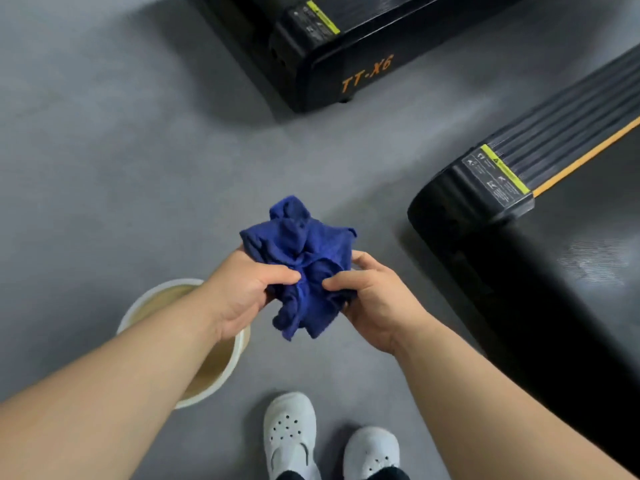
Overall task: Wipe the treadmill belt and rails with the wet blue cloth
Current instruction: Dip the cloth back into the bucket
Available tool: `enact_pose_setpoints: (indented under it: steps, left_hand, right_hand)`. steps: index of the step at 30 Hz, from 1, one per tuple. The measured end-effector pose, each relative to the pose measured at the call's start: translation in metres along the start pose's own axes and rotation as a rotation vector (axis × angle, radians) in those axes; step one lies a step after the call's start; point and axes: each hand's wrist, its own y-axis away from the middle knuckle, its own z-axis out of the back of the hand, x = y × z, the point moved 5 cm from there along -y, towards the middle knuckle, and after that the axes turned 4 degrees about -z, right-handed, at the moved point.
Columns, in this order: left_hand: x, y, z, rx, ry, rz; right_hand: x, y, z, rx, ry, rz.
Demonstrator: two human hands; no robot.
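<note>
Bunched cloth (304, 261) pinched by L hand (242, 292) & R hand (374, 299), above floor, near treadmill (554, 254); bucket (138, 306) below L arm.

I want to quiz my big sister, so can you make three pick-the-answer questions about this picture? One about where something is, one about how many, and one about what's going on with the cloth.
1. Where is the bucket? A. On the floor, under the left forearm. B. On a treadmill. C. Between the shoes.
2. How many treadmills show? A. One. B. Two. C. Four.
3. How is the blue cloth? A. Flat on a belt. B. In the bucket. C. Bunched in both hands.
Answers: 1 A, the forearm crosses over it; 2 B, a near treadmill and a far treadmill; 3 C, the left hand and right hand pinch it.
</note>
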Motion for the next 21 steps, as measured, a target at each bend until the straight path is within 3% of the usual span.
enact_pose_setpoints:
  steps: [3,7,12,21]
  left_hand:
    - [0.013,0.028,0.043,-0.147,0.046,0.093]
    - [0.042,0.054,0.075,-0.114,0.03,0.157]
    - [0.084,0.047,0.115,-0.121,0.082,0.146]
    - [0.164,-0.007,0.191,-0.203,-0.259,-0.044]
  right_hand:
    - [-0.027,-0.003,-0.032,0.096,0.05,-0.144]
    - [-0.074,-0.005,-0.065,0.189,0.035,-0.318]
    - [-0.124,-0.03,-0.065,-0.029,0.043,-0.127]
    - [-0.213,-0.083,-0.054,-0.346,0.018,0.047]
